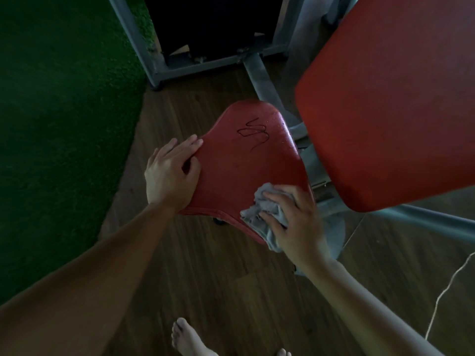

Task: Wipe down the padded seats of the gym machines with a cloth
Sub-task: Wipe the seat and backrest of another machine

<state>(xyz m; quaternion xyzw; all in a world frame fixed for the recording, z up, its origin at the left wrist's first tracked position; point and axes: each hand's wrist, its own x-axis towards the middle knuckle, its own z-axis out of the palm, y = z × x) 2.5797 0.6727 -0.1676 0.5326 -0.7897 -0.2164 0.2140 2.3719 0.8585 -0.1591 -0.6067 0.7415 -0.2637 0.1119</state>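
Note:
A red padded seat (239, 165) sits low in the middle of the view, with a dark scribble mark (254, 133) near its far end. My left hand (171, 173) rests flat on the seat's left edge, fingers straight. My right hand (295, 222) presses a crumpled grey cloth (264, 214) onto the seat's near right corner, fingers curled over it. Part of the cloth hangs over the seat's edge.
A large red back pad (390, 98) tilts over the seat at the right. The grey metal frame (262, 75) runs behind and under the seat. Green turf (64, 111) covers the left; the wooden floor (231, 291) and my bare feet (187, 340) lie below. A thin white cord (447, 289) trails at the right.

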